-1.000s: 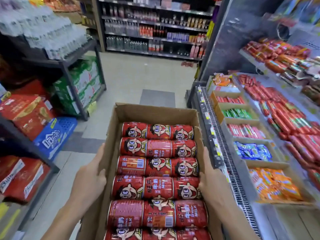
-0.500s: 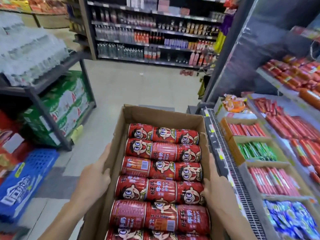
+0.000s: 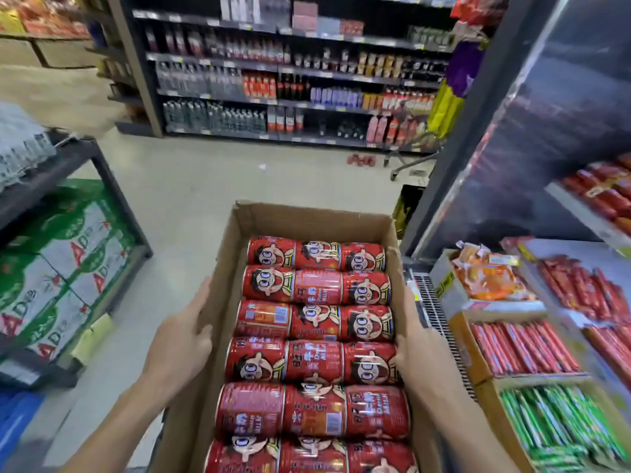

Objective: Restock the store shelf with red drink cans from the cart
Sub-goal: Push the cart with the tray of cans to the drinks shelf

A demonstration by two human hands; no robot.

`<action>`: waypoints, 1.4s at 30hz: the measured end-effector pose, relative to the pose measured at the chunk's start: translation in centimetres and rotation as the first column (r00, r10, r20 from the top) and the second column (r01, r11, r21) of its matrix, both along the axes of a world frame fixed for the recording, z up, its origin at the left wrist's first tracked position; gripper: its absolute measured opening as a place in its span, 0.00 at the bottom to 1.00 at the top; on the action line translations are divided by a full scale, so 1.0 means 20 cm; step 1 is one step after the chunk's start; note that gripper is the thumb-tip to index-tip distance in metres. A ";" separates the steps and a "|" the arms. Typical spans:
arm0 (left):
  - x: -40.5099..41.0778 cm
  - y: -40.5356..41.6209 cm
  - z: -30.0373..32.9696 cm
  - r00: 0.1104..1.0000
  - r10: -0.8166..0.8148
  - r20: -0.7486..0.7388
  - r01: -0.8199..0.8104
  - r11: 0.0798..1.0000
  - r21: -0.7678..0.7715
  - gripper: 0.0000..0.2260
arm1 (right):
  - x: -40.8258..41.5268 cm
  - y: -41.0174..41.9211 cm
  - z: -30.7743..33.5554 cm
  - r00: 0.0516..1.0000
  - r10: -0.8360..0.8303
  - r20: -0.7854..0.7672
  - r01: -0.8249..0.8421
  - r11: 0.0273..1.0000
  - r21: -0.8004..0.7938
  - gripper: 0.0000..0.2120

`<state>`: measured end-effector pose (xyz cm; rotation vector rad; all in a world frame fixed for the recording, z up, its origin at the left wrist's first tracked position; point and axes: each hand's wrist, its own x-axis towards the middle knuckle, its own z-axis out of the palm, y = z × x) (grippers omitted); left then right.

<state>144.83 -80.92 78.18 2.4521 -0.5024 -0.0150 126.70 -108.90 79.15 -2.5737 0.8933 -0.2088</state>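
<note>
I carry the open cardboard box down the aisle, the drinks shelf well ahead. Rows of red drink cans lie on their sides inside it. My left hand and right hand press flat against its side walls, grip uncurled; I should keep it level so the cans cannot roll.

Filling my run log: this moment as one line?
carry | left hand and right hand on cardboard box sides | red cans inside
</note>
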 end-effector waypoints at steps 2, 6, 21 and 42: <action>0.20 -0.16 0.02 1.000 0.001 -0.006 -0.001 1.000 0.002 0.37 | 0.20 -0.17 0.03 1.000 0.015 0.017 -0.016 0.999 0.040 0.42; 0.56 -0.45 0.02 0.998 0.033 -0.055 -0.033 0.999 0.013 0.36 | 0.59 -0.46 0.05 0.999 0.040 -0.010 -0.039 0.995 0.089 0.41; 2.49 -1.56 -0.02 0.999 -0.022 -0.031 0.022 1.000 0.021 0.35 | 2.42 -1.50 -0.04 0.995 -0.056 -0.077 0.060 0.997 0.051 0.41; 4.85 -3.24 0.01 0.999 -0.030 -0.022 0.030 1.000 0.008 0.36 | 4.78 -3.16 0.03 0.998 -0.056 0.033 0.055 0.998 0.041 0.42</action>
